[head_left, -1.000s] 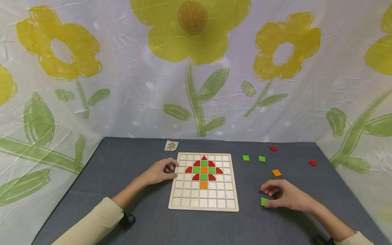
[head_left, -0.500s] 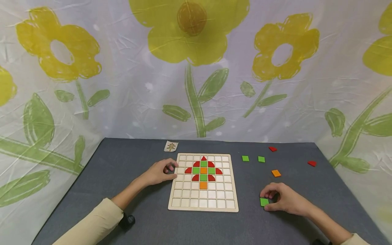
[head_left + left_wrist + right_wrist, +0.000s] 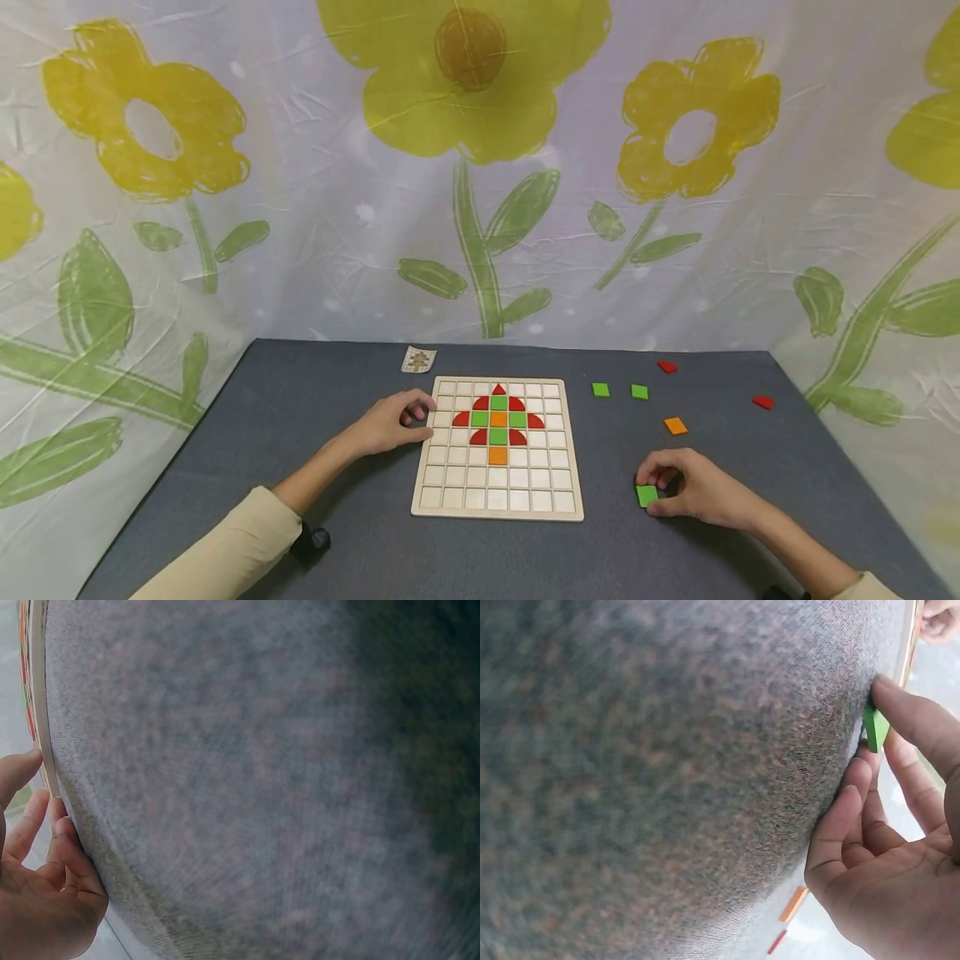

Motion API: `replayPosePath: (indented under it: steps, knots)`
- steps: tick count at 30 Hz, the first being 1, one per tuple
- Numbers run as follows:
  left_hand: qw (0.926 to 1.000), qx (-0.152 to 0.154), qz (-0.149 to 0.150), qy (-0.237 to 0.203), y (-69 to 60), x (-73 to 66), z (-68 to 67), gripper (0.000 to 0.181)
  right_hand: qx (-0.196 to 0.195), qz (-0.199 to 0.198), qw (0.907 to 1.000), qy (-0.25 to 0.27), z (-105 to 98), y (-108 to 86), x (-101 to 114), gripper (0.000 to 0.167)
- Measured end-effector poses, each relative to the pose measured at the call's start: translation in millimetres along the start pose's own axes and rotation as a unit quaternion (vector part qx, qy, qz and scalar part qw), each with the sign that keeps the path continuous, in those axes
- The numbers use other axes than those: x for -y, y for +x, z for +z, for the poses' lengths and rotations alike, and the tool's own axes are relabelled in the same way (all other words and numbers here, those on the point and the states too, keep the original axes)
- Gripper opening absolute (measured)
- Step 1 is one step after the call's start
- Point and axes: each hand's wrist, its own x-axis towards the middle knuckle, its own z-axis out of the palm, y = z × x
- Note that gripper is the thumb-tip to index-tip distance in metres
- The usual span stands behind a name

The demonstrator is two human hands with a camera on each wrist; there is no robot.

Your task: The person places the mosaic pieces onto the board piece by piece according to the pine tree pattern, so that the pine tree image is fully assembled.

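Observation:
My left hand (image 3: 388, 423) rests at the left edge of the wooden grid board (image 3: 551, 492), thumb and fingertips touching the rim. Up close in the left wrist view, the left hand (image 3: 49, 877) meets that edge. On the board, red, green and orange tiles form a tree-like shape, with a red triangle (image 3: 498, 389) at the top and an orange square (image 3: 498, 456) at the bottom. Right of the board, my right hand (image 3: 697, 490) pinches a green square tile (image 3: 647, 497) between thumb and finger, at the tabletop. The same green square tile (image 3: 875, 729) appears tilted in the right wrist view.
Beyond the right hand lie two green squares, one of them a green square (image 3: 639, 392), an orange square (image 3: 676, 426) and two red pieces, including a red piece (image 3: 763, 402). A small pattern card (image 3: 418, 360) lies behind the board. A flowered cloth (image 3: 337, 250) hangs behind the table.
The right hand has drawn slightly nearer, and its index finger has come down to the green square tile's far edge. The left hand keeps its place at the board.

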Motion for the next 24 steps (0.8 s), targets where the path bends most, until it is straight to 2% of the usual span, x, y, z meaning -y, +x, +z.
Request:
replayPosePath:
  steps: [12, 17, 24]
  knots:
    - [0.9999, 0.000, -0.013, -0.004, 0.2, -3.0, -0.2, 0.033, -0.001, 0.016, 0.9996, 0.025, 0.0, 1.6, -0.1, 0.024]
    - [1.0000, -0.001, -0.010, -0.003, 0.5, -2.2, -0.4, 0.033, -0.001, 0.005, 0.9994, 0.034, 0.4, 2.4, -1.2, 0.018]
    - [0.9999, 0.000, -0.013, 0.003, 1.6, 0.1, 1.2, 0.032, -0.022, -0.004, 0.9995, 0.021, 3.3, 7.0, 0.2, 0.017]
